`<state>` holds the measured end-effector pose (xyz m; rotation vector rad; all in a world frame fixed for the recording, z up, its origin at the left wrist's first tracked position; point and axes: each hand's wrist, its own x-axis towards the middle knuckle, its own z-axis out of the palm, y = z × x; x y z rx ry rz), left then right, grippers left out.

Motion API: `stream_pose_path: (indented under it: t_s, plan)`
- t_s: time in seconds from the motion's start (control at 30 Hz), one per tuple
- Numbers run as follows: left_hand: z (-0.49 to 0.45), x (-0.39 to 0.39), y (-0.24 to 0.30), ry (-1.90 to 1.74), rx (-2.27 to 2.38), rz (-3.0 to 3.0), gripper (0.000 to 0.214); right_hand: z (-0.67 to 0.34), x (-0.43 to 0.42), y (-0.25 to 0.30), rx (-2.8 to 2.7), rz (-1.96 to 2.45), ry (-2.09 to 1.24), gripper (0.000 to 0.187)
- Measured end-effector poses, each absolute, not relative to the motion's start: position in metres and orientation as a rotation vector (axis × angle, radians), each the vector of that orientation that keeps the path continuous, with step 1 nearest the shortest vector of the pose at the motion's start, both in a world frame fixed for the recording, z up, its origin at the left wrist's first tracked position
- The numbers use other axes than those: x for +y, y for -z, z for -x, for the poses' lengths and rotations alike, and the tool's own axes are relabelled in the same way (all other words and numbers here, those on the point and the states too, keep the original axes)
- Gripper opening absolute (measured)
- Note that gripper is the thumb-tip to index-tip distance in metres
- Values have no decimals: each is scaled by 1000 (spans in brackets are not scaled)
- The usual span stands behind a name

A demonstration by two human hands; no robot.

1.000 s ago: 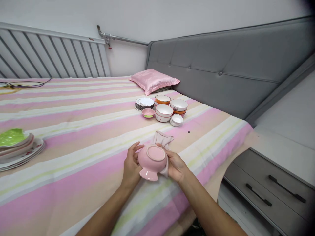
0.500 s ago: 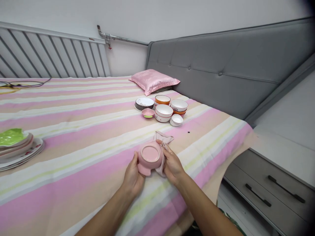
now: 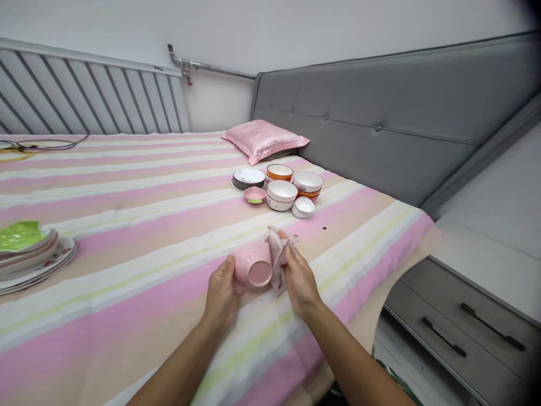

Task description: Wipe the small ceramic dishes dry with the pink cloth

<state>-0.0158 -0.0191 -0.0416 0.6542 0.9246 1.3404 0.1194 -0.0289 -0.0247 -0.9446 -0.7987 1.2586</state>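
Note:
A glossy pink bowl is tipped on its side above the bed, its round foot turned toward me and to the right. My left hand grips its left edge, thumb on the outside. In my right hand is a pale pinkish cloth, pinched between thumb and fingers and touching the bowl's right side. Part of the cloth hangs below the fingers. The bowl's inside is hidden from view.
Beyond my hands stand stacked bowls, small white dishes, a pink dish and stacked plates. More plates lie at left. A pink pillow rests by the grey headboard; a drawer cabinet stands right.
The pink bowl has turned, so its foot now faces lower right and more of its side shows. My right hand has bunched the cloth and shifted slightly off the bowl's edge.

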Motion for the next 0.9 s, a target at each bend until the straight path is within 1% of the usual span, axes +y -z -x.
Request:
stream_pose_path:
  t_s: [0.07,0.13,0.2,0.3,0.4,0.53,0.63,0.77,0.9]
  plan:
    - [13,-24,40,-1303,901,-652,36,-113,-36,26,-1113,1041,-1083,48]
    - [12,-27,39,-1271,895,-636,37,-109,-42,30,-1459,1144,-835,45]
    - [12,-28,37,-1250,893,-627,37,-106,-45,33,-1725,1206,-586,46]
    - [13,-28,37,-1251,868,-644,34,-105,-47,34,-1965,1215,-291,51]
    - [14,-26,41,-1304,874,-709,29,-104,-48,31,-2124,1147,-108,54]
    - [15,-25,45,-1356,908,-799,23,-100,-49,28,-2229,1066,-38,57]
    - [14,-26,45,-1343,872,-791,24,-100,-48,30,-2183,1124,-56,53]
    - [12,-28,41,-1264,801,-696,29,-105,-43,32,-2017,1259,-159,47]
    - [12,-27,34,-1271,781,-598,28,-110,-39,33,-1871,1295,-346,46]
